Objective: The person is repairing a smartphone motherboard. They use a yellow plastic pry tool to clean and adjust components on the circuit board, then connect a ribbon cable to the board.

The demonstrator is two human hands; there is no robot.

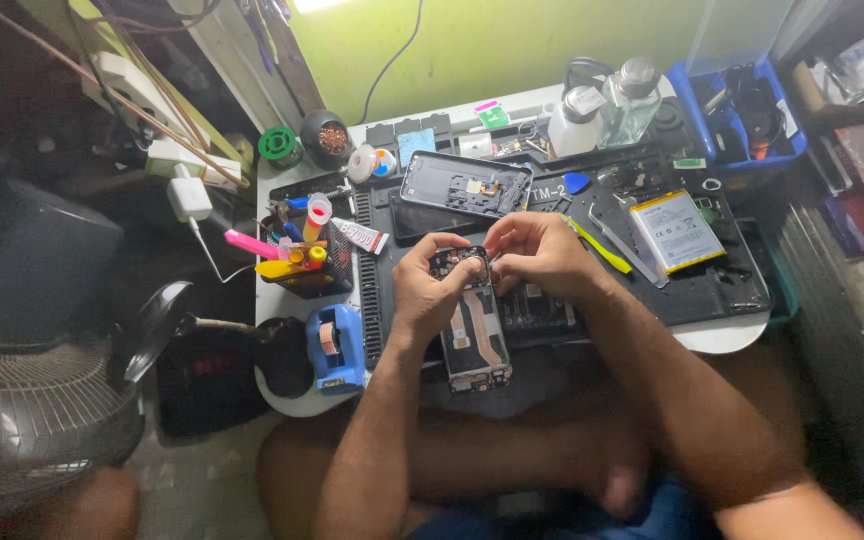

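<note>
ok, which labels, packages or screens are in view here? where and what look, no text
Battery: right on the mat, flat white rectangle with yellow edge, printed label face.
Glue tube: left of the hands, small white tube with red print.
Back cover: behind the hands, dark rectangle, inside up.
Opened phone: held by left hand and right hand, no lit screen.
Bottles: back right, clear with white labels.

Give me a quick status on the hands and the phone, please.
Left hand gripping opened phone. Right hand pinching at its top end. Back cover lies apart behind; nothing in the way.
</note>
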